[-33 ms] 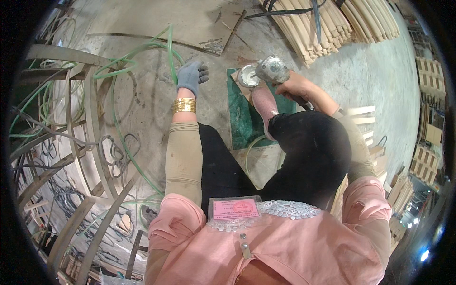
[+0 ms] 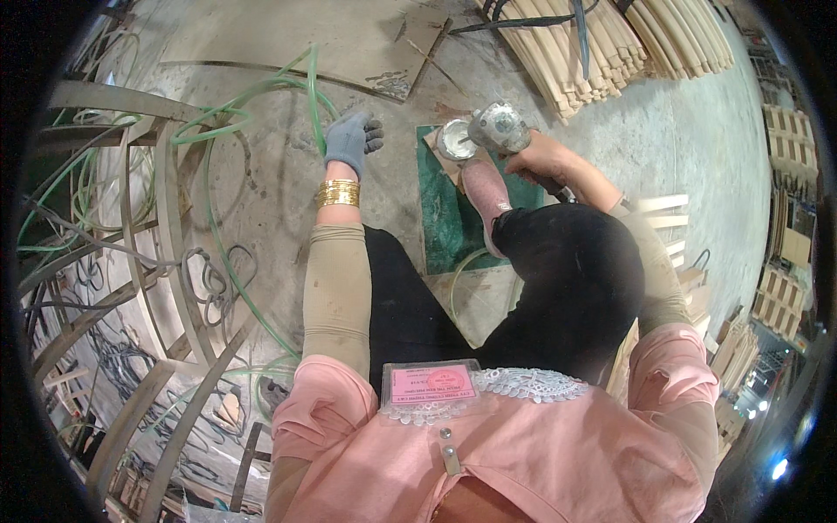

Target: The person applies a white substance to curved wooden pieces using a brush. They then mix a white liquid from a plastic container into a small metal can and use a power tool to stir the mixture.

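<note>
My right hand (image 2: 534,159) is closed around the handle of a grey power sander (image 2: 499,127). Its round disc (image 2: 454,139) rests on a small wooden piece at the top edge of a green mat (image 2: 440,218). My pink shoe (image 2: 485,193) stands on the mat just below the disc. My left hand (image 2: 351,139), in a grey glove, hovers over the concrete floor left of the mat with loosely curled fingers and holds nothing. Gold bangles (image 2: 338,193) circle that wrist. A green hose (image 2: 307,87) runs close by the gloved hand.
Stacks of pale wooden slats (image 2: 602,52) lie at the top right. Curved frame pieces (image 2: 148,227) and tangled cables fill the left side. A flat brown sheet (image 2: 349,39) lies at the top. Small wooden blocks (image 2: 789,174) sit along the right edge.
</note>
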A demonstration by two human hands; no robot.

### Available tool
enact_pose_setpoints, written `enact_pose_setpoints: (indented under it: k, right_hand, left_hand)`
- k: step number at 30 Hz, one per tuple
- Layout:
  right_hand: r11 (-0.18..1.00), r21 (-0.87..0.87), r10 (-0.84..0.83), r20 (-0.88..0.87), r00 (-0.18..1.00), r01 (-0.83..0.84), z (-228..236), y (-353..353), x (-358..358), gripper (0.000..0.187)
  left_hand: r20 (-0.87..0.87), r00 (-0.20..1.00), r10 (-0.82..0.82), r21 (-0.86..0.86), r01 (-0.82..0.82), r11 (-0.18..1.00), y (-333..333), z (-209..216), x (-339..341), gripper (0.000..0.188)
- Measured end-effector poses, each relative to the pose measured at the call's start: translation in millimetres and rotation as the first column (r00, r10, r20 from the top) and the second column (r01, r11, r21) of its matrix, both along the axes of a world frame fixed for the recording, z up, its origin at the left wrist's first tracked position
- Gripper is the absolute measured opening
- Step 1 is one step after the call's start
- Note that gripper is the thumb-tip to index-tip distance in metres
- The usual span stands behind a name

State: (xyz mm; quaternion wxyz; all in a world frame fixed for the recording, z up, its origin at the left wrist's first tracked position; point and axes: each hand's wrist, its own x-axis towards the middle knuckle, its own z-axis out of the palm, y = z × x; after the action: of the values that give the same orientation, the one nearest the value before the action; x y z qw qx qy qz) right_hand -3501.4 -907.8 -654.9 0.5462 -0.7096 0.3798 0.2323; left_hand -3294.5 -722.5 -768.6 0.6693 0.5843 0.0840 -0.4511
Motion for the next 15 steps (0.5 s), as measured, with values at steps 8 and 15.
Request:
enact_pose_setpoints:
  k: [8,15]
  right_hand:
    - [1.000,0.008,-0.008,0.089,0.996,0.007,0,1,5,0.021]
    - [0.998,-0.039,-0.053,0.014,0.999,0.053,-8,-4,5,0.023]
  left_hand:
    - [-0.017,1.000,-0.002,-0.047,0.001,0.999,0,-4,1,0.020]
    - [0.002,1.000,0.003,-0.028,-0.003,1.000,5,0,1,0.022]
